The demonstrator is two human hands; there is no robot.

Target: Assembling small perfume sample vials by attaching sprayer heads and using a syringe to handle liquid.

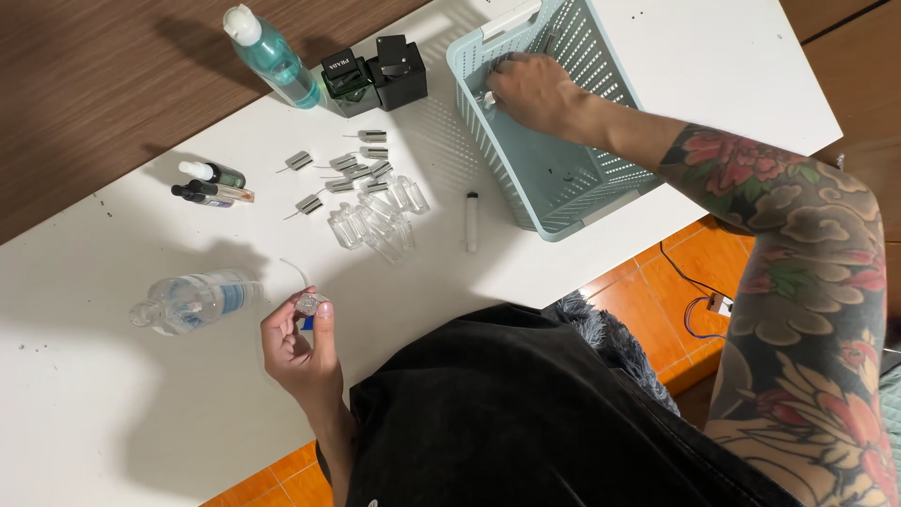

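Your left hand [302, 343] pinches a small spray cap [309, 303] with its thin dip tube, low over the worktop [84, 394]. Right hand [530, 89] is in the blue basket [563, 202], probably closed on a small part; view's unclear. Reaching blind, you could kink the tube or knock the glass vials [375, 221].

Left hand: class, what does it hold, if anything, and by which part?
The left hand pinches a small silver spray cap by its sides between thumb and fingers; its thin tube curves free above.

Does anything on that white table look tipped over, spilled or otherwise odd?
One thing: the clear plastic water bottle lies on its side on the white table, near the left hand. No spill shows. The teal bottle also appears to lean.
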